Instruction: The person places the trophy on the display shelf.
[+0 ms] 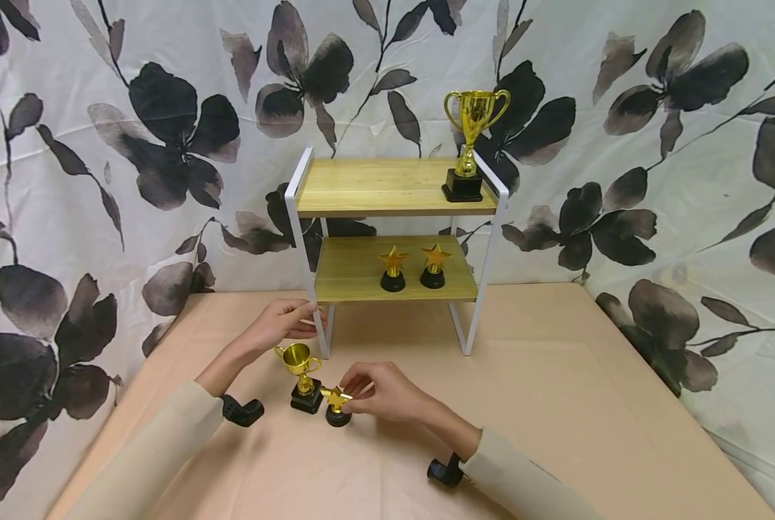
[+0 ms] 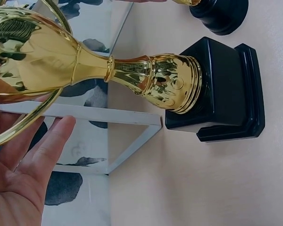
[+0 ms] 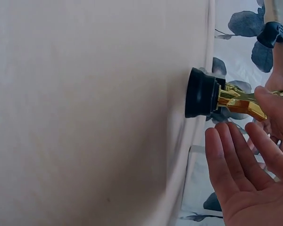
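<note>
My right hand (image 1: 387, 392) pinches a small gold star trophy (image 1: 337, 399) by its star, thumb to one side. Its round black base (image 3: 201, 92) shows in the right wrist view; whether it touches the table I cannot tell. Just left of it, a gold two-handled trophy cup (image 1: 299, 359) stands upright on its square black base (image 2: 217, 84). Behind the cup, my left hand (image 1: 279, 325) holds the left front leg of a small two-tier shelf (image 1: 361, 186), thumb in front and fingertips past the leg. The cup partly hides this hand in the left wrist view.
Two more star trophies (image 1: 393, 269) stand on the lower board (image 1: 344, 278). A larger gold trophy cup (image 1: 475, 115) stands at the right end of the top board. Behind the peach-covered table (image 1: 556, 390) hangs a floral curtain (image 1: 387, 43).
</note>
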Demonstrator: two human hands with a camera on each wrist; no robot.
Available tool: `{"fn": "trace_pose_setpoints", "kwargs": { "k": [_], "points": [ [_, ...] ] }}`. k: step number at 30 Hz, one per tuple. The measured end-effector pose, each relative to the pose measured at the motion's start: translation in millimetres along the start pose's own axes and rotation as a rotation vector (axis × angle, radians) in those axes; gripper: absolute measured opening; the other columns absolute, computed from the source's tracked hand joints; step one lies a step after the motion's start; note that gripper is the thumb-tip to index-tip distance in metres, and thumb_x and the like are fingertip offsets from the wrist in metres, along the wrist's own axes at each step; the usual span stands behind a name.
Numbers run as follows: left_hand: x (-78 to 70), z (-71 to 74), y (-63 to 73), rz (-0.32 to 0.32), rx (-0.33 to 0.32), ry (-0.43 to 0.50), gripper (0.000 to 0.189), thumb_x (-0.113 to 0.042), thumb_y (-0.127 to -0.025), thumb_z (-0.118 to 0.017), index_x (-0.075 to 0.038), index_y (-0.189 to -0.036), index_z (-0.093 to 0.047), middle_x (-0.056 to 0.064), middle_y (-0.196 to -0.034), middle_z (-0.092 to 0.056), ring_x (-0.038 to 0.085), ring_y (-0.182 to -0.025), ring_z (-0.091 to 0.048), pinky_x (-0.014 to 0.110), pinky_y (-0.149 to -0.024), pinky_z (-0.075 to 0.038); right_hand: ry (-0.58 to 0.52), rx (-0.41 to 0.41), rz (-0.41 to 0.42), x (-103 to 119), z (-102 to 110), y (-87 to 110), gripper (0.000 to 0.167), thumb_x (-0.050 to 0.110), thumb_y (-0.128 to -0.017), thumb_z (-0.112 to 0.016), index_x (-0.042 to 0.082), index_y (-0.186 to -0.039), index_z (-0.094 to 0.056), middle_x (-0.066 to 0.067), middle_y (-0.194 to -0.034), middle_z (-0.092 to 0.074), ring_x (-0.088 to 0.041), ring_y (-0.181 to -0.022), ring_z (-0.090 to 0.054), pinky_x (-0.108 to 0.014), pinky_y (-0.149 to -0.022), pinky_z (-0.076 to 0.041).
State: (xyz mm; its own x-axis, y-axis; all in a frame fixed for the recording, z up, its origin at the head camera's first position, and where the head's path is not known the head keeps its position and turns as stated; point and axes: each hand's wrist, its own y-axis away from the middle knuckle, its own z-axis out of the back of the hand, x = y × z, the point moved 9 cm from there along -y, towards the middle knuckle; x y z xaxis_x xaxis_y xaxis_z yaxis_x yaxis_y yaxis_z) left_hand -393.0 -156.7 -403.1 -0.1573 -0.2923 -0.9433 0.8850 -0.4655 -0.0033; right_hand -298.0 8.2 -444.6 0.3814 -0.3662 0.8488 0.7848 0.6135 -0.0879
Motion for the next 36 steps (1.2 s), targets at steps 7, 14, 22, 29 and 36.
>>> {"fn": "trace_pose_setpoints", "kwargs": {
  "k": [7,14,22,29,36],
  "points": [
    [0.9,-0.6,0.1,-0.002,-0.001,0.004,0.055,-0.034,-0.112,-0.046,0.016,-0.131,-0.06,0.036,-0.13,-0.064,0.041,-0.116,-0.071,0.045,-0.097,-0.062,0.02,-0.004,-0.004,-5.5,-4.1,-1.8,0.018,0.01,-0.087,-0.083,0.014,-0.103,-0.075,0.001,-0.103,-0.077,-0.005,-0.09,-0.069,-0.018,-0.083,-0.062],
    [2.7,0.7,0.2,0.003,-0.011,-0.003,0.051,-0.034,-0.112,-0.046,0.012,-0.128,-0.064,0.037,-0.131,-0.063,0.039,-0.115,-0.072,0.045,-0.097,-0.062,0.026,-0.004,0.009,-6.0,-8.9,-4.1,0.016,0.011,-0.089,-0.082,0.012,-0.103,-0.076,-0.002,-0.108,-0.078,-0.005,-0.092,-0.07,-0.015,-0.081,-0.061],
    [2.5,0.9,0.2,-0.001,-0.014,0.006,0.05,-0.031,-0.112,-0.046,0.013,-0.126,-0.064,0.04,-0.13,-0.062,0.042,-0.115,-0.071,0.043,-0.097,-0.062,0.059,-0.035,0.026,-5.1,-8.8,-5.8,0.012,0.01,-0.09,-0.08,0.011,-0.101,-0.074,-0.002,-0.102,-0.077,-0.002,-0.089,-0.069,-0.014,-0.08,-0.06],
    [3.0,1.0,-0.3,0.004,-0.016,0.002,0.049,-0.032,-0.112,-0.047,0.011,-0.127,-0.064,0.038,-0.129,-0.063,0.043,-0.116,-0.07,0.046,-0.097,-0.061,0.078,-0.052,0.023,-3.4,-6.9,-4.3,0.01,0.008,-0.091,-0.078,0.012,-0.099,-0.075,-0.002,-0.102,-0.077,-0.003,-0.088,-0.069,-0.016,-0.08,-0.059],
    [2.8,1.5,-0.9,0.002,-0.017,0.013,0.049,-0.032,-0.112,-0.047,0.012,-0.126,-0.065,0.04,-0.129,-0.062,0.044,-0.116,-0.07,0.045,-0.096,-0.062,0.078,-0.067,0.008,-0.3,-2.0,-4.5,0.01,0.008,-0.091,-0.079,0.012,-0.099,-0.075,-0.001,-0.1,-0.077,-0.001,-0.086,-0.068,-0.019,-0.079,-0.061]
  ]
}}
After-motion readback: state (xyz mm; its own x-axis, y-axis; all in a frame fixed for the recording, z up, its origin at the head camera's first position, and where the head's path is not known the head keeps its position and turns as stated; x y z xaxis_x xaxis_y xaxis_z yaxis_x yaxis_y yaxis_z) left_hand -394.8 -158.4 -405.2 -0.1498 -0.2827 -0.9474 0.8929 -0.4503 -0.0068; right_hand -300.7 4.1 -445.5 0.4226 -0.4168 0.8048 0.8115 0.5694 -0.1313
